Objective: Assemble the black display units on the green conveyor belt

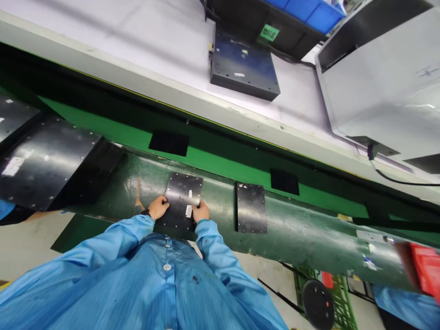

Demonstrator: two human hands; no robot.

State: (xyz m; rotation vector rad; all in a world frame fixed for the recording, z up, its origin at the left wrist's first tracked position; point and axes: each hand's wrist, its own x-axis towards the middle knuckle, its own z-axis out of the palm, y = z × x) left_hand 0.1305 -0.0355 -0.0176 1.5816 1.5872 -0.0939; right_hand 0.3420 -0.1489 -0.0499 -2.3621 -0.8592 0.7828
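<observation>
A flat black rectangular panel (178, 189) with small dots or holes along its edges and white labels lies on the green conveyor belt (220, 197) in front of me. At its left edge my left hand (158, 207) is closed, thumb and fingers pinching the side. Opposite, my right hand (200, 211) grips the right edge near a white label. The fingers' undersides are hidden. A short way to the right, a second black panel (251, 208) of similar kind rests on the belt, touched by neither hand.
Larger black panels (51, 160) occupy the belt's left end. A dark box (244, 68), a black bin (261, 34) and a white machine (388, 87) stand on the white shelf. A blurred red object (426, 268) is at far right, near another person's blue clothing (405, 305). Below are a stool (318, 305) and green crate (343, 302).
</observation>
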